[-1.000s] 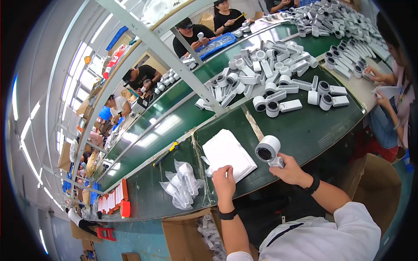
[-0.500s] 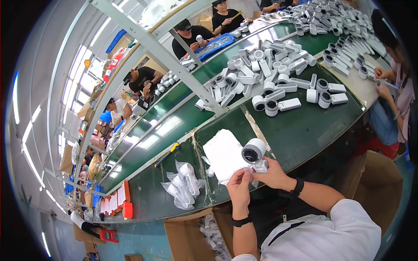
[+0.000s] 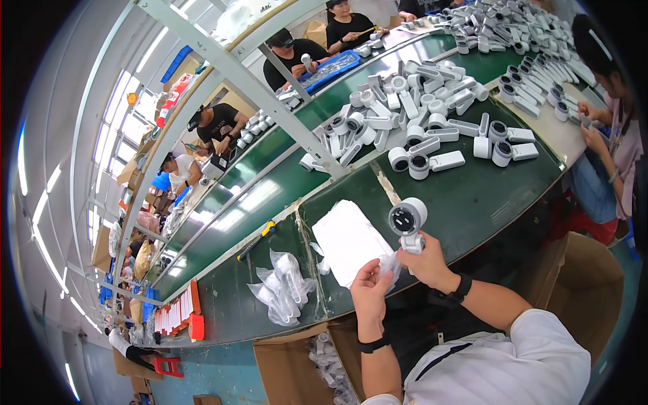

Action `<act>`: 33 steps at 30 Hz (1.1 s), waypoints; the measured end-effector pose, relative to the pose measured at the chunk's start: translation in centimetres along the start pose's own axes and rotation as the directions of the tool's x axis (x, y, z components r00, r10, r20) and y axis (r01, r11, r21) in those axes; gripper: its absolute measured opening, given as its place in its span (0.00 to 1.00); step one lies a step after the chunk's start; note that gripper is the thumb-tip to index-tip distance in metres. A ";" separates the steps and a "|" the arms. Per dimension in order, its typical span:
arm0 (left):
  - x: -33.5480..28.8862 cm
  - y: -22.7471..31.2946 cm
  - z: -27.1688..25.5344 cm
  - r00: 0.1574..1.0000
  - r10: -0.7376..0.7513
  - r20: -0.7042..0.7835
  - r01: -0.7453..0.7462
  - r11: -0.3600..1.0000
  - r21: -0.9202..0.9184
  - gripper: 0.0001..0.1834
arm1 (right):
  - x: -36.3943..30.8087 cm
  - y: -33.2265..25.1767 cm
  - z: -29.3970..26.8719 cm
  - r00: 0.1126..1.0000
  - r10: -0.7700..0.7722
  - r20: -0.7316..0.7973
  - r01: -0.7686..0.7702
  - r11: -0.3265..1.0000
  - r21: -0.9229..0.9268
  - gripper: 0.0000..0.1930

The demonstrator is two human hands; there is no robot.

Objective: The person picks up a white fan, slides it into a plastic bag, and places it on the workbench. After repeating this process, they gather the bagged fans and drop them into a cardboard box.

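Observation:
My right hand (image 3: 426, 264) is closed round the handle of a white handheld device with a round, dark-faced head (image 3: 408, 217), which looks like a small fan. Its head points up and away from me. Just left of it, my left hand (image 3: 371, 291) pinches a clear plastic bag (image 3: 389, 264), whose far part lies close to the right hand. Behind both hands, a flat white stack (image 3: 349, 236), seemingly of thin bags, lies on the green table. Several bagged white devices (image 3: 285, 287) rest left of that stack.
A yellow-and-black tool (image 3: 258, 239) lies at the left of the green table (image 3: 486, 196). A large heap of white devices (image 3: 412, 101) covers the far side. Cardboard boxes (image 3: 290, 371) stand below the edge. A co-worker (image 3: 611, 128) sits at the right; a metal frame (image 3: 250, 88) rises ahead.
My right hand has moved slightly right and turned the device, lifting its head and showing more of its dark face. More clear plastic now shows at my left fingers.

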State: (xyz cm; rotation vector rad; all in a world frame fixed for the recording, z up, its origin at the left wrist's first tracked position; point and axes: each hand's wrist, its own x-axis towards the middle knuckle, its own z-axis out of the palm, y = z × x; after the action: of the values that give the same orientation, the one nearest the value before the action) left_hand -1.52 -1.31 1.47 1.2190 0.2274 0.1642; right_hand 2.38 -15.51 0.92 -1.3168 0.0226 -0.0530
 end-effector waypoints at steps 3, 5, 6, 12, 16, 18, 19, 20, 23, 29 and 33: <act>0.5 -0.2 -0.2 0.991 0.084 -0.101 -0.065 0.982 0.175 0.07 | 0.0 0.0 -0.1 1.000 0.009 -0.006 -0.009 0.997 0.082 0.11; 0.9 -0.5 -0.2 0.976 0.096 -0.195 -0.060 0.981 0.184 0.08 | -0.2 0.2 -0.2 1.000 0.010 -0.012 -0.009 0.996 0.087 0.11; 1.1 -0.5 0.1 0.957 0.092 -0.274 -0.070 0.994 0.087 0.08 | -0.4 0.3 -0.2 1.000 -0.008 -0.023 0.009 0.996 0.084 0.11; 1.2 -0.7 1.4 0.945 0.134 -0.299 -0.111 0.989 0.093 0.08 | -1.5 -0.3 -1.6 0.998 -0.062 0.004 0.062 0.997 -0.054 0.14; 1.7 -0.7 1.1 0.940 0.216 -0.265 -0.152 0.958 0.244 0.08 | -2.0 -4.6 -5.4 0.939 0.024 0.343 0.058 0.973 -0.225 0.20; 1.7 0.0 1.1 0.951 0.212 -0.227 -0.145 0.949 0.281 0.08 | -1.5 -6.2 -7.2 0.843 -0.046 0.536 0.224 0.936 -0.272 0.29; 1.8 0.2 0.8 0.962 0.198 -0.188 -0.132 0.940 0.316 0.08 | -1.5 -7.8 -7.5 0.730 0.128 0.671 0.196 0.902 -0.385 0.34; 2.0 0.2 1.2 0.965 0.191 -0.181 -0.128 0.942 0.309 0.08 | -1.3 -9.0 -8.1 0.595 0.310 0.742 0.188 0.843 -0.504 0.39; 2.1 0.8 2.4 0.995 0.088 -0.042 -0.069 0.938 0.339 0.09 | -0.3 -9.9 -7.5 0.529 0.444 0.724 0.247 0.735 -0.631 0.49; 1.3 3.1 2.6 0.994 -0.026 0.105 -0.007 0.953 0.303 0.09 | 2.0 -7.2 -7.0 0.464 0.478 0.746 0.371 0.660 -0.654 0.40; 1.2 3.5 1.9 0.996 -0.039 0.076 0.008 0.926 0.377 0.08 | 1.2 -8.0 -5.6 0.579 0.501 0.643 0.194 0.681 -0.706 0.39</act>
State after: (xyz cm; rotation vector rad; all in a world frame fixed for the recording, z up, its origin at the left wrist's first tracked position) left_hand 0.08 -1.58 5.28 1.6020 0.2067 0.0485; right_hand 3.13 -22.96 7.32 -2.0361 -0.7026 0.8457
